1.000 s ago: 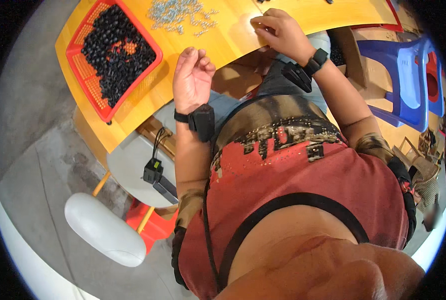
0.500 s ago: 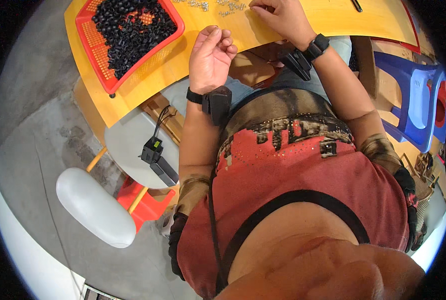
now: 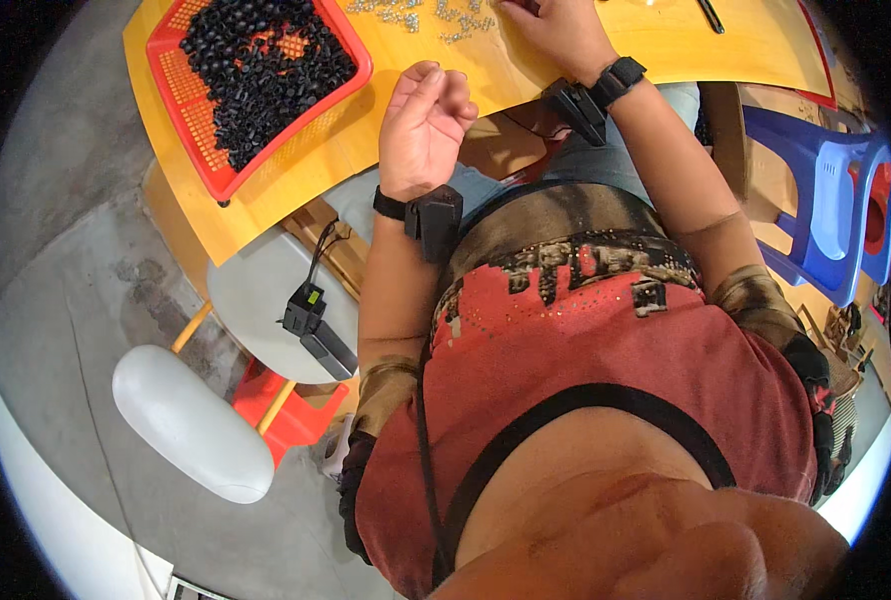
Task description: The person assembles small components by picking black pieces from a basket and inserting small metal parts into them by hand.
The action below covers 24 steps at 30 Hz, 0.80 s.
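— Yellow wooden table, red mesh basket of black knobbly caps?
— Yes. Left hand, loosely curled and empty, rests just right of the basket; right hand presses silvery screws, grip hidden.

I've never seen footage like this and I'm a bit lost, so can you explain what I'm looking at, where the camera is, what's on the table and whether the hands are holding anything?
There is no machine here: a person works with bare hands. The one picture comes from a wide fisheye camera on their head, looking down, so their red shirt fills the bottom and straight edges bend. On the yellow table stands a red basket of small black parts, next to a scatter of small silver parts. The left hand rests at the table edge, fingers loosely curled, with nothing seen in it. The right hand is at the silver parts, but whether it holds one is hidden. Both wrists carry black bands.
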Motion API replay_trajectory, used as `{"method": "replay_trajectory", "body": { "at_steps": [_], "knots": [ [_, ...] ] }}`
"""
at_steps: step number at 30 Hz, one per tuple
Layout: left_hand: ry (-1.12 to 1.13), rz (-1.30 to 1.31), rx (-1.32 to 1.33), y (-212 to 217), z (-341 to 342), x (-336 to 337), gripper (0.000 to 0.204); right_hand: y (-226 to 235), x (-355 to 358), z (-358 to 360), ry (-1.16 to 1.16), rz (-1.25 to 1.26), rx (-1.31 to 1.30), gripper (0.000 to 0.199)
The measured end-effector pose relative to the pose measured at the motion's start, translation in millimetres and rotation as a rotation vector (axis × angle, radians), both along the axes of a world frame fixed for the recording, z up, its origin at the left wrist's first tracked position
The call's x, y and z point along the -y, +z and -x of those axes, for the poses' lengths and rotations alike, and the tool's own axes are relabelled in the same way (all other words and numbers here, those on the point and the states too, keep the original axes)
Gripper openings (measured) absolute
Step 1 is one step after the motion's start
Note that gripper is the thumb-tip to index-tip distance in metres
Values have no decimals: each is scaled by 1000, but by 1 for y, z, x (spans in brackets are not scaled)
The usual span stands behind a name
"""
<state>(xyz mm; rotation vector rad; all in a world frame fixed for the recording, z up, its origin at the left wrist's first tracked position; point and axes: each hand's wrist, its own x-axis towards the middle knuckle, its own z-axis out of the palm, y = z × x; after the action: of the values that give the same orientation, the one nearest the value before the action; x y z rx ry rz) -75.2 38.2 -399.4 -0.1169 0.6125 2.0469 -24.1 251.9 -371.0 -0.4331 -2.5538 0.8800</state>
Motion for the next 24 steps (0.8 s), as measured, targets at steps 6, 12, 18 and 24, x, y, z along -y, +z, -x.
{"method": "replay_trajectory", "body": {
  "at_steps": [6,12,18,24],
  "knots": [
    [-9,1,11,1,1,1,9,2,-2,-8,44,63,-35,13],
    [-24,-7,5,4,-1,0,9,3,-8,-9,53,-7,-6,13],
    [-28,4,-10,5,-2,0,10,0,-6,2,108,-4,0,15],
    [-34,-26,-5,3,-1,-1,10,6,-6,9,33,-52,37,15]
  ]
}}
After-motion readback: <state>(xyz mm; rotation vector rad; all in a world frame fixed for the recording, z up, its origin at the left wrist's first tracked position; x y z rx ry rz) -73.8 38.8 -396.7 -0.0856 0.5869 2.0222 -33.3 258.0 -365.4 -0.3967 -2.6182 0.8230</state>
